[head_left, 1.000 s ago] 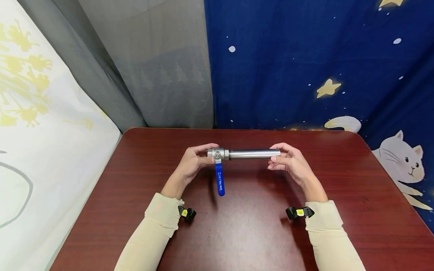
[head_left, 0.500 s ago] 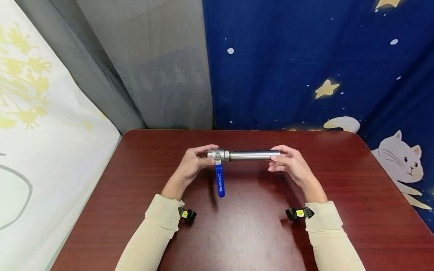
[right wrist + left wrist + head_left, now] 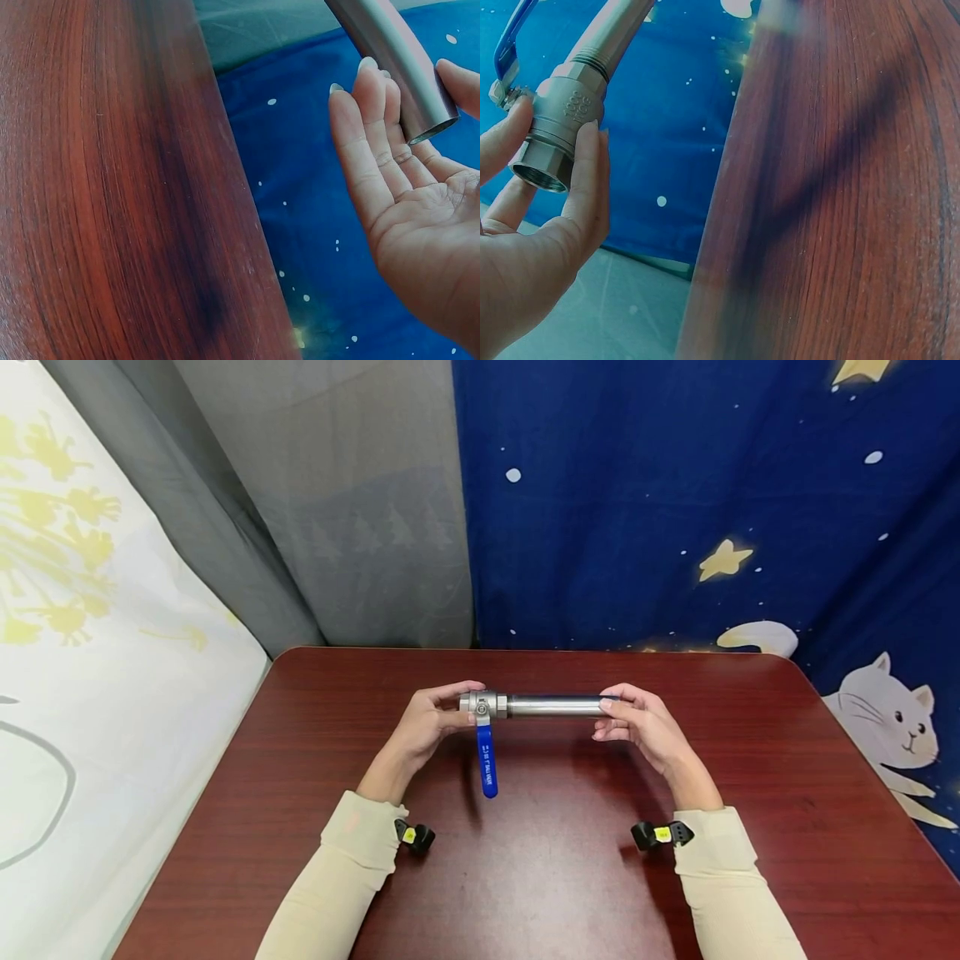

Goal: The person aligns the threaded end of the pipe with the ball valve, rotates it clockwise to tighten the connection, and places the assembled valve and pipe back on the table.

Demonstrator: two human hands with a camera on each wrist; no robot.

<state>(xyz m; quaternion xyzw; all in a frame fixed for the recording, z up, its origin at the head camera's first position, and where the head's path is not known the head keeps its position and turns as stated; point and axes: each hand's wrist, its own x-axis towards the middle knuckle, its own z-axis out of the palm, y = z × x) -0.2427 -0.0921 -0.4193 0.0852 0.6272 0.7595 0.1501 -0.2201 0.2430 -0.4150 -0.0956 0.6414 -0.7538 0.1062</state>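
A silver ball valve [image 3: 487, 702] with a blue lever handle [image 3: 487, 764] is joined to a smooth metal pipe [image 3: 555, 706], and the assembly lies level above the table. My left hand [image 3: 423, 727] pinches the valve body at its left end between thumb and fingers. In the left wrist view the valve's open threaded socket [image 3: 544, 169] faces back toward the palm, and pipe threads show at the far side of the nut. At the other end my right hand [image 3: 648, 727] grips the pipe with thumb and fingers; its hollow end [image 3: 433, 130] shows in the right wrist view.
The dark red wooden table [image 3: 510, 860] spans the space below, with shadows of hands and valve on it. A grey curtain [image 3: 360, 527] and a blue starry curtain [image 3: 600, 527] hang behind its far edge. White patterned cloth [image 3: 75, 735] hangs at the left.
The view has shifted very slightly. Both hands keep their hold on the valve and pipe, and the pipe's right end now shows less beyond the right thumb.
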